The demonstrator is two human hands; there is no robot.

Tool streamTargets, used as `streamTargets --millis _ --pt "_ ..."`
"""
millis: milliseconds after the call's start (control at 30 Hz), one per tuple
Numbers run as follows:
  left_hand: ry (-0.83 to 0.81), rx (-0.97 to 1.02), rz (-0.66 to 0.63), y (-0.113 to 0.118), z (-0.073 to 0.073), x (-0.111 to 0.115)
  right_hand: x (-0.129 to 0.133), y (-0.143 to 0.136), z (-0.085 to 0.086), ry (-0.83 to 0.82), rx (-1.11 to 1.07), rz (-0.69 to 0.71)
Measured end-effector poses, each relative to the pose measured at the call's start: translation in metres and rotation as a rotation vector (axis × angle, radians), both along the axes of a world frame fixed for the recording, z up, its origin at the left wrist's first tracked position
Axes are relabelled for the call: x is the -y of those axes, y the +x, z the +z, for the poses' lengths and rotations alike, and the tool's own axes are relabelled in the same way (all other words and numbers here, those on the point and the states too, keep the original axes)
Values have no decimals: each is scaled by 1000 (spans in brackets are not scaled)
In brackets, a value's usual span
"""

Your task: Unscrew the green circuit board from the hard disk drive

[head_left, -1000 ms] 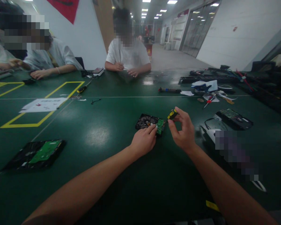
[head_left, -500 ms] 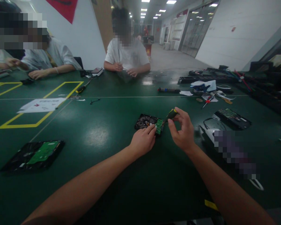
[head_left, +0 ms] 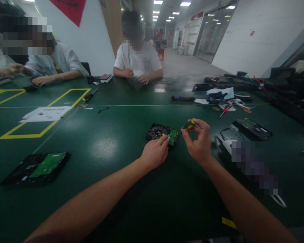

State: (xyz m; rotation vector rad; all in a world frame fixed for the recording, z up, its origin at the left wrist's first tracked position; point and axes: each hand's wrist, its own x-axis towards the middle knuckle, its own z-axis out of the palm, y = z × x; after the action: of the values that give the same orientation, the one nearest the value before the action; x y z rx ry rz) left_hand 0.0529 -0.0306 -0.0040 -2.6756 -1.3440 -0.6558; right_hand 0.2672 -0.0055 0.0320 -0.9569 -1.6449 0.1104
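A hard drive [head_left: 155,129] lies on the green table in front of me, its green circuit board [head_left: 172,137] on the right side facing up. Over its near edge my left hand [head_left: 155,148] is closed, fingers pressed on the drive beside the board. My right hand [head_left: 199,140] pinches a yellow and black screwdriver [head_left: 188,125] between thumb and fingers, just right of the drive. The screwdriver leans low, pointing left toward the board's edge. Whether its tip touches the drive I cannot tell.
Another hard drive [head_left: 35,168] lies at the left, a third drive [head_left: 252,128] at the right. Near my right forearm is a pale, partly blurred pouch [head_left: 225,145]. A red screwdriver [head_left: 226,108] and loose scraps lie behind. Two people sit across the table [head_left: 121,189].
The screwdriver in my right hand has tilted flatter, and its handle has shifted slightly right and down. My left hand stays on the hard drive.
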Motion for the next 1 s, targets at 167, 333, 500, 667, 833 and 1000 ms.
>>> streamTargets --millis 167,333,500,667,833,1000 --pt "7 -3 -8 0 0 0 1 1 3 34 37 -16" --pt "-6 -3 -12 0 -1 -1 2 0 2 -11 13 53" --pt "-8 7 -9 0 0 0 1 0 2 9 0 33" --pt "4 17 -14 0 0 0 2 1 5 65 81 -16" --pt "-9 12 -12 0 1 0 2 1 4 32 57 26" --pt "-3 14 -16 0 -1 0 2 1 6 86 78 -36"
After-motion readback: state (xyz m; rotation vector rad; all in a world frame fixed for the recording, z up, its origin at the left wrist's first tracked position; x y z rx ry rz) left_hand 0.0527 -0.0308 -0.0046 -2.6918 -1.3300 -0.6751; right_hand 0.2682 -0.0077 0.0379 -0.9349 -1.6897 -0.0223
